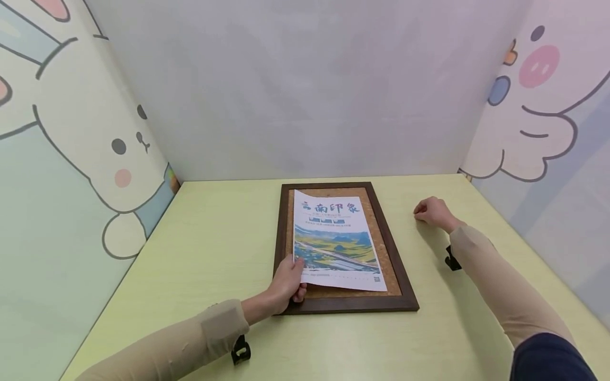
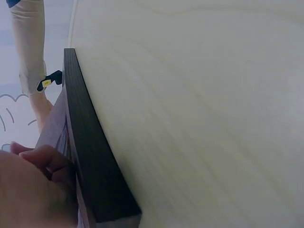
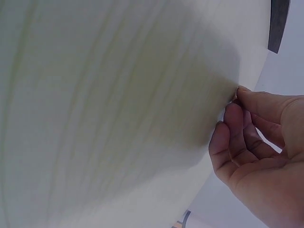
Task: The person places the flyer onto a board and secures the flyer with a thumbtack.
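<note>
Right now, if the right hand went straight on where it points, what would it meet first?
Probably the dark-brown rectangular wooden frame, at its right side; height of the right hand above it is unclear.

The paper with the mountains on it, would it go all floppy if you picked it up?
Probably floppy: the paper looks thin, and its left side bends up above the framed board. It's likely light too, being just a thin sheet. It might crease if squeezed hard where the left hand grips its edge.

A grey wall [image 1: 305, 95] backs a yellowish tabletop [image 1: 224, 233] between cartoon-printed side walls [image 1: 52, 211].
</note>
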A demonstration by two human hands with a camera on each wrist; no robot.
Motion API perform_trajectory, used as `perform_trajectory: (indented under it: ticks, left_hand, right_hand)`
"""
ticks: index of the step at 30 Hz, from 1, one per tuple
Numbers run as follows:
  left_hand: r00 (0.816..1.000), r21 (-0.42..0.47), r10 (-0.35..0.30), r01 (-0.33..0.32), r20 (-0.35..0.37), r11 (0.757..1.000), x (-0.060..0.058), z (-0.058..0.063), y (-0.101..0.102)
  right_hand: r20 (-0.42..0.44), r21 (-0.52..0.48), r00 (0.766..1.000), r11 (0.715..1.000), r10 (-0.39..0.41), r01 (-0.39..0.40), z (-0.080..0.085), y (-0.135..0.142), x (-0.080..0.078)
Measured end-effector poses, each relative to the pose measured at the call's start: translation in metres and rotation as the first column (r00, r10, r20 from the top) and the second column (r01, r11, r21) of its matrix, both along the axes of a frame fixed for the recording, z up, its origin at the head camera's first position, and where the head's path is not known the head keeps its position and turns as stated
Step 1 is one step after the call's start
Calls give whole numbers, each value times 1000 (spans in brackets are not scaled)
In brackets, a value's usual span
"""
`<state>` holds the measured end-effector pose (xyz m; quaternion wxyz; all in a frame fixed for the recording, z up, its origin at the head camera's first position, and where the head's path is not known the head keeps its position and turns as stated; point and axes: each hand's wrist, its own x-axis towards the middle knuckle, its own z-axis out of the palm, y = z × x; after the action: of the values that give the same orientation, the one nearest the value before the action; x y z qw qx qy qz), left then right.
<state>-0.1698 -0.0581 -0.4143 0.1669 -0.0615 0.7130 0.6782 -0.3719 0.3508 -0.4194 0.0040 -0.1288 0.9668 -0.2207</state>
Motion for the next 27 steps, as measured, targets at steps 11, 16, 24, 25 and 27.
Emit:
perform_trajectory:
  ticks: [11,16,24,25,27]
  left_hand:
    - [997,-6,-61,61,36,998,-4,0,-3]
    - [985,-36,-170,171,43,985,-4,7,-11]
    - [951,-323,-308,297,19,899,-16,24,-37]
    - [950,-367,-312,295,13,882,-18,25,-40]
    - [945,-456,-327,291,-1,841,-22,28,-44]
  right_hand:
    - [-14,1,1000,1000,12,-12,2,-2,0]
    - [-19,-1,1000,1000,10,-10,4,-3,2]
    - [5,-27,1000,1000,-5,5,11,-8,2]
    - [15,-45,1000,999,-10,11,12,-11,1]
    - [38,-95,999,995,-12,15,16,-16,-2]
